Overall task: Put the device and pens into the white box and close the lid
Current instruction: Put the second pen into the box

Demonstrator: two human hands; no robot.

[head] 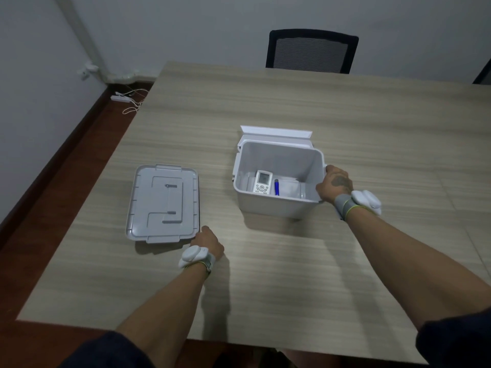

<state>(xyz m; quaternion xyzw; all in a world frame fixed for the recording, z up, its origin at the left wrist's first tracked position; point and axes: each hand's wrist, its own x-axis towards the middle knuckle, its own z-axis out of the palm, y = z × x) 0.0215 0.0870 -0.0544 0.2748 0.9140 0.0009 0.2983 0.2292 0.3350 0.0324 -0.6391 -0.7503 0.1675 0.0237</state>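
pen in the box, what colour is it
Blue; the pen lies beside the white device, clearest in the head view.

Wooden table (265, 102), black mesh chair (310, 50) behind it, white power strip (121, 98) on floor

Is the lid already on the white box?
No, the lid lies flat on the table to the left of the open white box, with the left hand at its near corner.

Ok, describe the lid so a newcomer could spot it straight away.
On the wooden table, look left of the open white box. The lid lies flat there by itself, with the left hand at its near right corner. It is the only shallow grey tray-like panel, with raised ridges and clip tabs.
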